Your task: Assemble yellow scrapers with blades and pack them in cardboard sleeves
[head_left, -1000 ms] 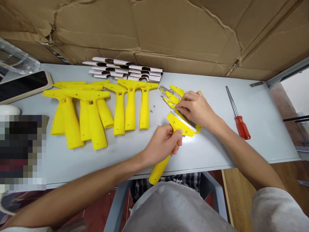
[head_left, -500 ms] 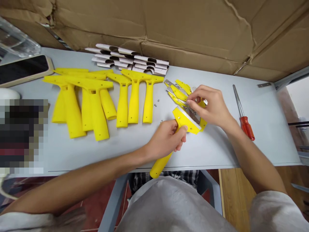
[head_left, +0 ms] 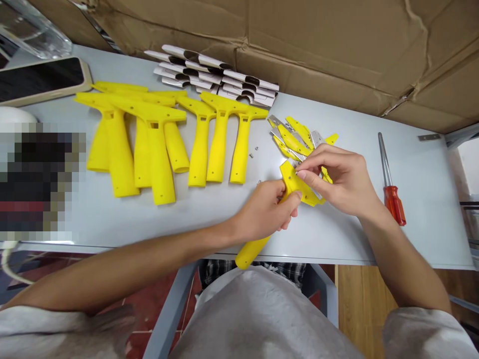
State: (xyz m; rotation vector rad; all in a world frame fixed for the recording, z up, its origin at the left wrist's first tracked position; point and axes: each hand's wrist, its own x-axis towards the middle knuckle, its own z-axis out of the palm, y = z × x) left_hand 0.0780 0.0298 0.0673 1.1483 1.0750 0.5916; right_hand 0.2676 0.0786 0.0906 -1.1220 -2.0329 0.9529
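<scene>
My left hand [head_left: 267, 207] is closed around a yellow plastic scraper [head_left: 253, 249], its wide head tilted up to the right and its handle slanting down toward the table's front edge. Over that head, my right hand [head_left: 339, 177] pinches a small silver screw [head_left: 297, 173] between thumb and forefinger, close to a hole. Just behind the hands lies a pile of yellow head plates [head_left: 294, 139] mixed with metal blades [head_left: 316, 138], partly covered by my right hand. Several loose screws [head_left: 251, 155] rest on the table to the left of it.
Several yellow scraper handles [head_left: 162, 164] lie left of the hands. White folded card pieces [head_left: 209, 75] are stacked behind them, against brown cardboard [head_left: 318, 55]. A red screwdriver [head_left: 394, 204] lies at the right, a phone [head_left: 45, 80] at the far left.
My right hand has come from the pile of parts to the scraper head, bringing a small screw. The scraper has turned slightly in my left hand. The camera view has shifted.
</scene>
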